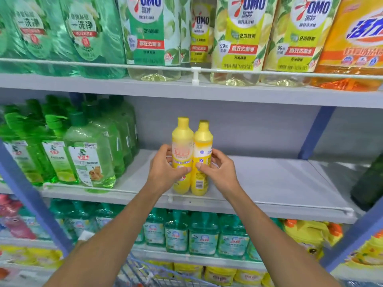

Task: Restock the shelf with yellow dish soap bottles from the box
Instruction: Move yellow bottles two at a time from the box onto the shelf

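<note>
Two yellow dish soap bottles stand upright side by side near the front rail of the grey middle shelf (269,183). My left hand (165,170) wraps the left yellow bottle (182,141), whose label faces me. My right hand (219,172) grips the right yellow bottle (202,137), which shows its back label with a barcode. The bottles touch each other. Their bases seem to rest on the shelf, just behind the rail. The box is not in view.
Green pump bottles (87,154) fill the shelf's left part. A dark bottle (371,183) stands at the right edge. Large detergent bottles (238,38) line the shelf above; teal bottles (203,233) sit below. A wire cart (145,274) is at the bottom.
</note>
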The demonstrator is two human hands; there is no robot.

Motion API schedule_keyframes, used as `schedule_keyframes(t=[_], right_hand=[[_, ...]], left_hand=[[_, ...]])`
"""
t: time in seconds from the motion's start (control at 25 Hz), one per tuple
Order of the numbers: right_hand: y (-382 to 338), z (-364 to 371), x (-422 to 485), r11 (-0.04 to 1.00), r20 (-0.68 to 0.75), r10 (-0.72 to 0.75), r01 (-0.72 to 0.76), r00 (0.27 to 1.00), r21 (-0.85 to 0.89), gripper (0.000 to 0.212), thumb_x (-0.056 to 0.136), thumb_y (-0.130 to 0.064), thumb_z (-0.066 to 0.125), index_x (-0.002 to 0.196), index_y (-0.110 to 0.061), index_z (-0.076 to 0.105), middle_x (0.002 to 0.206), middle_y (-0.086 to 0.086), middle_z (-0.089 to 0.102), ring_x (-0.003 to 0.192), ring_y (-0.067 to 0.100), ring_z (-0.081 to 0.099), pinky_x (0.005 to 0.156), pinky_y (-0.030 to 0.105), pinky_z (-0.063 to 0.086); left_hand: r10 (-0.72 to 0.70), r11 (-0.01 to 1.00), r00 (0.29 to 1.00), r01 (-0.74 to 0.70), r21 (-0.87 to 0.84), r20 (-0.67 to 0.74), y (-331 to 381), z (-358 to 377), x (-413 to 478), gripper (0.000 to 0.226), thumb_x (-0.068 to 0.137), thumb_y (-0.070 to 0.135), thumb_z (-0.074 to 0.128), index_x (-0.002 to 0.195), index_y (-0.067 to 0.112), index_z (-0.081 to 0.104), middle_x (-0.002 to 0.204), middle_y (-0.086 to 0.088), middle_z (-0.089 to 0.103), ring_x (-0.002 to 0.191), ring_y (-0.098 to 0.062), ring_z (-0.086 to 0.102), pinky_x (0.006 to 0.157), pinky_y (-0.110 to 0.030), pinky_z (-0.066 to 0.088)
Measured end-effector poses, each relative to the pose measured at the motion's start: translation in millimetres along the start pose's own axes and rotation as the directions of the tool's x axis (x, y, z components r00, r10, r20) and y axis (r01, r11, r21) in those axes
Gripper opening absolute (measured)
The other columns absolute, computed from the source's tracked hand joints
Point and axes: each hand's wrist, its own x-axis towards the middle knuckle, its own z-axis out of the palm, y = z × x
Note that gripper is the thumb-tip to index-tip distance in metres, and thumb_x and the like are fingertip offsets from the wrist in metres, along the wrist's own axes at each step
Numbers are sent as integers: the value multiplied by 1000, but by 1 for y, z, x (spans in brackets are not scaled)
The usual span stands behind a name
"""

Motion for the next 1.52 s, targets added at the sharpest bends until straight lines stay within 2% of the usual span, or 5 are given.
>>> schedule_keyframes(t=[0.36, 0.76, 1.0, 1.24, 1.52], right_hand=[[29, 21, -22, 996, -128, 42, -52, 991, -73, 61, 70, -36, 91, 118, -25, 56, 112, -13, 69, 101, -8, 65, 74, 15, 55], [37, -6, -10, 997, 55, 55, -52, 997, -49, 51, 87, -30, 76, 131, -16, 56, 130, 0, 68, 123, 17, 63, 105, 41, 51], [34, 5, -14, 983, -18, 30, -33, 999, -180, 59, 74, -25, 89, 125, -22, 61, 117, -14, 70, 104, -7, 65, 78, 12, 54], [31, -8, -3, 970, 162, 102, -62, 981, -235, 67, 85, -23, 80, 144, -23, 48, 130, -12, 66, 115, 2, 65, 92, 18, 54], [57, 16, -2, 887, -71, 94, -116, 993, -448, 62, 69, -35, 92, 120, -19, 60, 112, -5, 69, 98, 12, 67, 76, 16, 54]], left_hand=[[-38, 998, 957, 51, -36, 289, -54, -13, 3, 58, 67, 22, 93, 118, 28, 65, 109, 12, 75, 104, -7, 69, 90, -30, 58], [-38, 999, 978, 43, -21, 207, -56, -1, 3, 58, 68, 25, 92, 117, 25, 63, 106, 13, 72, 95, 0, 68, 83, -21, 58], [-36, 999, 987, 31, 35, 154, -58, 5, 8, 59, 66, 30, 93, 114, 24, 60, 104, 12, 72, 92, -2, 68, 79, -21, 59], [-64, 996, 986, 55, 63, 153, -53, 10, 14, 60, 69, 27, 91, 116, 24, 55, 105, 12, 67, 90, 2, 65, 69, -10, 51], [-98, 990, 979, 78, 115, 177, -69, 15, 22, 61, 68, 19, 92, 117, 22, 56, 104, 11, 68, 88, 3, 65, 64, -7, 48]])
